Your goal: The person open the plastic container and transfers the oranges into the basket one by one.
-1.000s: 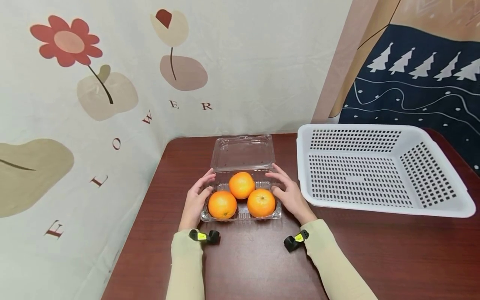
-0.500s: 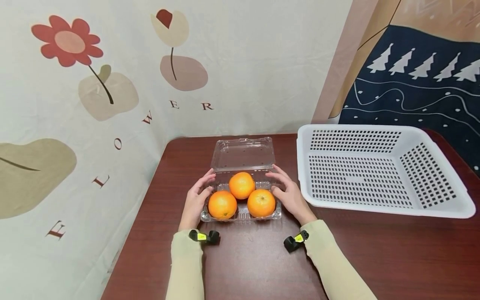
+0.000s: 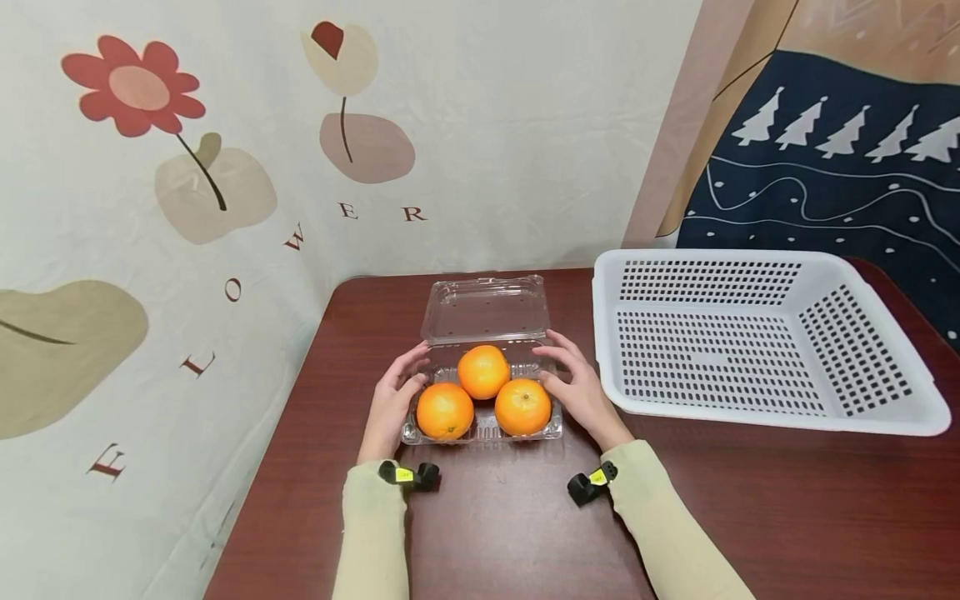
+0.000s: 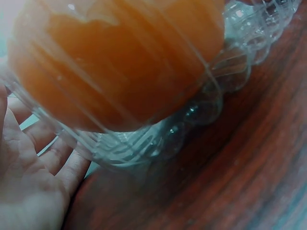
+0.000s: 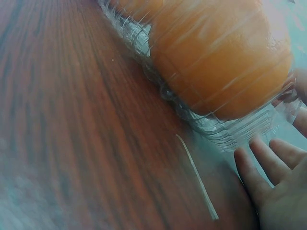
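Three oranges sit in a clear plastic clamshell box (image 3: 486, 432) on the table: a left orange (image 3: 445, 410), a right orange (image 3: 522, 407) and a rear orange (image 3: 483, 372). The box's hinged lid (image 3: 487, 308) lies folded back, away from the person. My left hand (image 3: 390, 404) rests along the box's left side, fingers extended; the left wrist view shows its fingers (image 4: 72, 165) against the ribbed wall. On the opposite side, my right hand (image 3: 587, 400) has its fingers spread along the wall, thumb near the rim. The thumbs' exact contact is unclear.
To the right stands a white perforated plastic basket (image 3: 708, 358). Both rest on a dark red-brown table (image 3: 495, 533). Behind it hangs a printed cloth (image 3: 510, 133). A thin pale strip (image 5: 199, 179) lies on the table near the box in the right wrist view.
The lid's far edge has settled slightly lower since one second ago. Hands and oranges stay in place.
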`<state>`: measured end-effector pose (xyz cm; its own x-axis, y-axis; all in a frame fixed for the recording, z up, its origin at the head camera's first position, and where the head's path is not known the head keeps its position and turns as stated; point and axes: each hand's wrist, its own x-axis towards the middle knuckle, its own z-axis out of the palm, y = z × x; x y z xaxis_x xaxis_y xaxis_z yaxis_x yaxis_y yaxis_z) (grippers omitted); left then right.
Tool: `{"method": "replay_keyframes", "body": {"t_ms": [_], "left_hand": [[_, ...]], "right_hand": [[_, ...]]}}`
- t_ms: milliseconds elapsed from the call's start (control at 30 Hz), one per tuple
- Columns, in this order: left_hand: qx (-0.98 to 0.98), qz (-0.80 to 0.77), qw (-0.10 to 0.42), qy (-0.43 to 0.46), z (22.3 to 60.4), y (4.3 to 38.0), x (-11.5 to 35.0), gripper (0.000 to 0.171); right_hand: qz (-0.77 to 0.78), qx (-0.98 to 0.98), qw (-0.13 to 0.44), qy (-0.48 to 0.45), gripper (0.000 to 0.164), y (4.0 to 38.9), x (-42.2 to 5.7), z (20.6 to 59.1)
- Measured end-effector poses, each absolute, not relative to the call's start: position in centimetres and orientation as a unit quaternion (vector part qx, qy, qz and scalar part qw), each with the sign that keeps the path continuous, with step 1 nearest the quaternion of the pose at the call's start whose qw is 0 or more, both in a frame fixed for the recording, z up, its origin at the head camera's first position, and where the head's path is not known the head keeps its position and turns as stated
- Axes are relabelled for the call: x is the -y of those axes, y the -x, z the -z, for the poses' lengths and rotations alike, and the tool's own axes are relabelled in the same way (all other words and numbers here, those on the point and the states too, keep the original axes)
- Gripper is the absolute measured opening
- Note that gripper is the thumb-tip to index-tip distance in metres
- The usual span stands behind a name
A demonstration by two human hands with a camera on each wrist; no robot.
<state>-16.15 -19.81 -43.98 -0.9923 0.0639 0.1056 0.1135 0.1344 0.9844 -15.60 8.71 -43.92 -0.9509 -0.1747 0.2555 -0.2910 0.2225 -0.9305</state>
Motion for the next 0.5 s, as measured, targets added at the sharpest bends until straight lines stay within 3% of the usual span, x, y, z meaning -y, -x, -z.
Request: {"method": "replay_keyframes", "body": {"t_ms": [333,500], "left_hand": [[0.761,0.647,0.013,0.051,43.8,15.96,19.79,0.038],[0.761,0.646,0.014,0.055,43.96,16.1,19.74,0.037]], "right_hand": [[-0.617,0.774,0.043,-0.137,0.033,15.81,-8.68,43.89],[-0.632,0.762,0.072,-0.123,0.029,15.84,-8.53,43.74]]}}
